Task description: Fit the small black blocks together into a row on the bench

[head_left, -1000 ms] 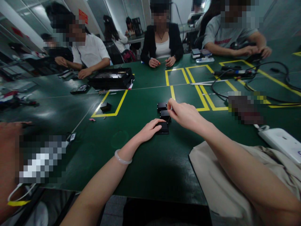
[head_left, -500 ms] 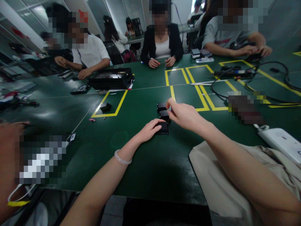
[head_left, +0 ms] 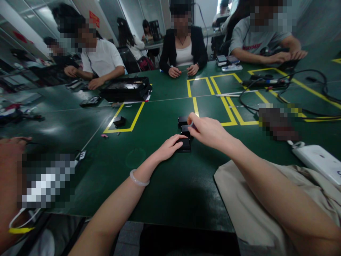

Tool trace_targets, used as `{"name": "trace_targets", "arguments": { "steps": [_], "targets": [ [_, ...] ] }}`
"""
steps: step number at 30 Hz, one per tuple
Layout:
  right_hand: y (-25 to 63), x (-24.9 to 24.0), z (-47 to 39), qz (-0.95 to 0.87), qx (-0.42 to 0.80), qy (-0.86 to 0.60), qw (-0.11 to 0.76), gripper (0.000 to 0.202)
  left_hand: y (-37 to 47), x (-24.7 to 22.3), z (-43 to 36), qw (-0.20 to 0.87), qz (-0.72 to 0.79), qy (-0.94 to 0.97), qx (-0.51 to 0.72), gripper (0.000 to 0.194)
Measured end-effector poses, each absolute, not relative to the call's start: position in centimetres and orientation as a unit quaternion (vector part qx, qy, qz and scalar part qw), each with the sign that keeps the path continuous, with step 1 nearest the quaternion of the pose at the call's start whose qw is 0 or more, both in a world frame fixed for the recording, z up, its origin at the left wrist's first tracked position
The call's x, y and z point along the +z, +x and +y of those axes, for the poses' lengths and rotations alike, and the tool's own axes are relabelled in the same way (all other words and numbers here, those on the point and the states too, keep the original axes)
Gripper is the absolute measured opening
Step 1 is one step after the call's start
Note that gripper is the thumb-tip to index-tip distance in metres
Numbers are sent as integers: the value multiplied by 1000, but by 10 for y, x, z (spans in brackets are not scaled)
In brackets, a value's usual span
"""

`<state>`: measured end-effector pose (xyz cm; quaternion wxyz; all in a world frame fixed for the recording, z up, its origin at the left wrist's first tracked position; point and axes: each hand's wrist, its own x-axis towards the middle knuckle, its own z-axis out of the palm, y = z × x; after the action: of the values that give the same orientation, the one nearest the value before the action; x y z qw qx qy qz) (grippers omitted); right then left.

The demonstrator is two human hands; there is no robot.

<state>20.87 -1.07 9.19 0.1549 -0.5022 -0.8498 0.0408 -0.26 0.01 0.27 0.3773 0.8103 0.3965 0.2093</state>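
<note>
Several small black boxes stand in a short line on the green table, running away from me. My left hand point(head_left: 169, 147) has its fingers and thumb closed about the nearest black box point(head_left: 185, 145), which rests on the tabletop. Just beyond it sits a middle black box point(head_left: 185, 130), and a far black box point(head_left: 182, 121) stands behind that. Over the right side of these two, my right hand point(head_left: 206, 129) is bent down with thumb and index finger curled in a pinch. What its fingertips hold, if anything, is hidden from me.
Yellow tape point(head_left: 137, 117) marks rectangles on the table point(head_left: 157, 192). A black piece point(head_left: 119, 121) lies inside one. Beyond is a long black tray point(head_left: 125, 89). To the right are cables, a white power bank point(head_left: 318, 161) and beige cloth point(head_left: 239, 199). Co-workers sit opposite and at left.
My right hand has shifted very slightly, its curled index finger tipping a little lower over the boxes. The left hand and the boxes stay put.
</note>
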Motion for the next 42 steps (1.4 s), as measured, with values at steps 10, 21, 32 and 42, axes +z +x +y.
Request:
{"name": "trace_targets", "arguments": {
  "steps": [10, 21, 32, 42],
  "targets": [
    [208, 93, -11, -845, 58, -508, 158, 23, -2, 4, 0, 381, 401, 808, 205, 36],
    [209, 92, -10, -847, 62, -506, 153, 24, -2, 4, 0, 382, 398, 808, 207, 36],
    [208, 91, -9, -843, 48, -515, 146, 22, -3, 3, 0, 379, 400, 809, 207, 37],
    [208, 91, -9, -841, 40, -522, 138, 23, -3, 3, 0, 379, 397, 808, 213, 37]
  ]
}}
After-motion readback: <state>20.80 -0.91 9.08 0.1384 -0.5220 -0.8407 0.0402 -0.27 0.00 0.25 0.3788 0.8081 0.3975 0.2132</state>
